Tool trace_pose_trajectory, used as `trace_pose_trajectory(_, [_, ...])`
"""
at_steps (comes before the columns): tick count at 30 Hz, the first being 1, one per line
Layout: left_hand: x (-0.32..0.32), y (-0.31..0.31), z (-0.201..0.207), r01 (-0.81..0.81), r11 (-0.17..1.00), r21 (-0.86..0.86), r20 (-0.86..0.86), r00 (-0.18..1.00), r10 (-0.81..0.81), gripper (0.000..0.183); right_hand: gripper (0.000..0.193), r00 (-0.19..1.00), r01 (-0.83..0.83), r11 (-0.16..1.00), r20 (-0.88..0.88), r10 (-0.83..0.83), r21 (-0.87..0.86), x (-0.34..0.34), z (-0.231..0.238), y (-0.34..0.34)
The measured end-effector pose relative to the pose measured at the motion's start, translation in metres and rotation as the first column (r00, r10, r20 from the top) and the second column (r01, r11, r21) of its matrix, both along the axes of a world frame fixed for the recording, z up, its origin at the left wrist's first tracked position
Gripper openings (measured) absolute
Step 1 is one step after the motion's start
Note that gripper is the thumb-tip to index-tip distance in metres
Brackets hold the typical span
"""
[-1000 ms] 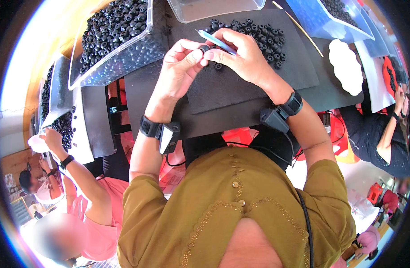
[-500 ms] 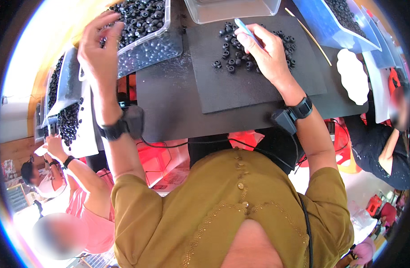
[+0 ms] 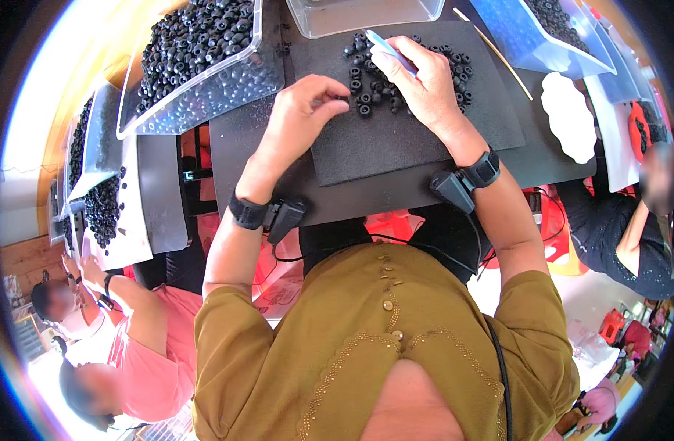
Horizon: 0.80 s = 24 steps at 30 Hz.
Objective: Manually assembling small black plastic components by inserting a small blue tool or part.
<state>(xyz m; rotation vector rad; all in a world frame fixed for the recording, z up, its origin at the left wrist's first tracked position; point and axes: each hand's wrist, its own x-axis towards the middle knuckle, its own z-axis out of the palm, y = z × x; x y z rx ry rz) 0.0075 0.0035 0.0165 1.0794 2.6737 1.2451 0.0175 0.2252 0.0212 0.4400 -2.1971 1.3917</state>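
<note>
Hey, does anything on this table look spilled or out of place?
Slightly: a couple of small dark bits lie on the table beside the large clear bin, apart from the black pieces heaped on the mat, so they look stray. Nothing looks damaged.

Light is strong and white, harshest at the upper left, where glare washes out detail; the white scalloped sheet (image 3: 568,117) is bleached flat. The clear bin (image 3: 212,99) shows pale reflections, while the dark surface (image 3: 234,154) looks evenly lit. Both hands (image 3: 299,116) are fairly crisp. Bystanders' faces are smudged, and fisheye curvature bends the edges into a black, colour-fringed rim.
</note>
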Motion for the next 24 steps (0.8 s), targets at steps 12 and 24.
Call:
trace_pose_trajectory(12, [-0.008,-0.005,-0.010,-0.371,0.405,0.836,0.549,0.571,-0.611,0.019,0.030,0.986,-0.167,0.983,-0.014,0.169,0.076,0.004,0.002,-0.006])
trace_pose_trajectory(24, [-0.011,-0.009,-0.021,-0.445,0.295,0.845,0.497,0.453,-0.740,0.026,0.027,0.976,-0.209,0.943,-0.008,0.218,0.258,0.013,0.006,-0.010])
